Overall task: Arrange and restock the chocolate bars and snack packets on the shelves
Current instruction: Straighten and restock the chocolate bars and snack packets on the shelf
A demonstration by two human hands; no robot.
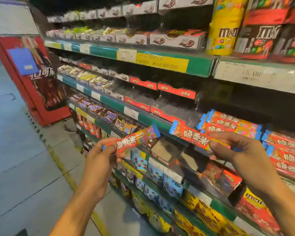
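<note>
The left hand (100, 154) pinches one red chocolate bar (134, 139); the right hand (235, 147) grips another red bar (192, 135) near the stacked bars (232, 124). Motion blur smears the far shelf labels (153, 61).

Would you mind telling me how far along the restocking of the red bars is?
Done: a stack of red bars already lies on the shelf at right. In hand: the left hand and right hand each hold one bar. Left: the red display trays above look empty.
</note>
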